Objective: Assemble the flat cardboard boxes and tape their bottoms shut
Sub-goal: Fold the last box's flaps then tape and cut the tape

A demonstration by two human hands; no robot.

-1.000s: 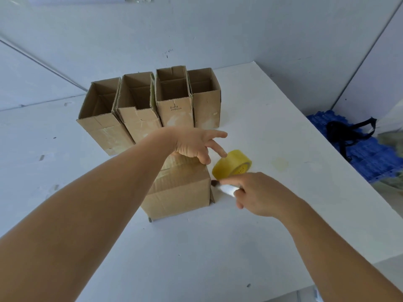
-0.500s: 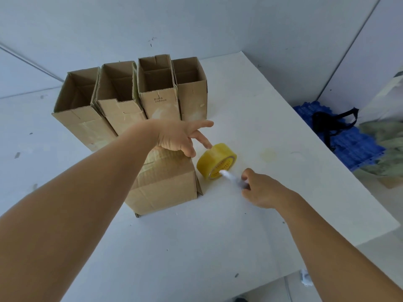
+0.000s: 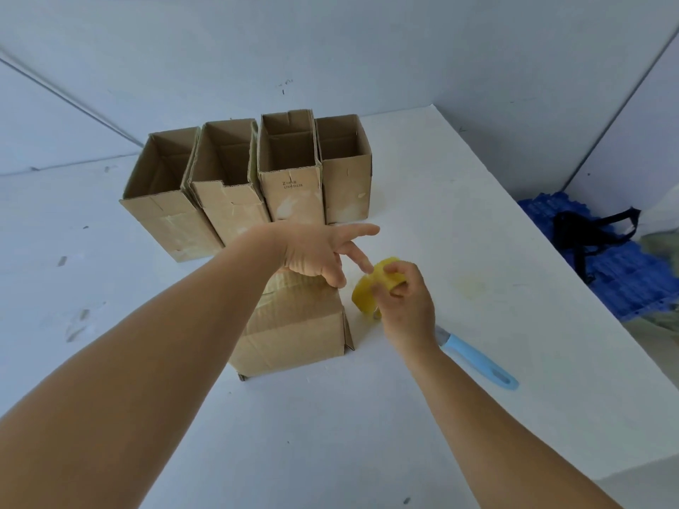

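Four open boxes (image 3: 253,181) stand far-left on worktop (image 3: 330,435). Left hand (image 3: 319,251), grip released, fingers spread, rests on near box (image 3: 294,325): light, crushable, hold by edges. Right hand (image 3: 400,306) grasps tape roll (image 3: 367,292), stiff, slick; knife (image 3: 477,361) just right.

White table (image 3: 459,222), scuffed here and there, carries four open cardboard boxes (image 3: 257,178) in a tight row at the back, a closed box (image 3: 294,325) in front of them, and a blue-handled knife (image 3: 477,358) lying off to its right.
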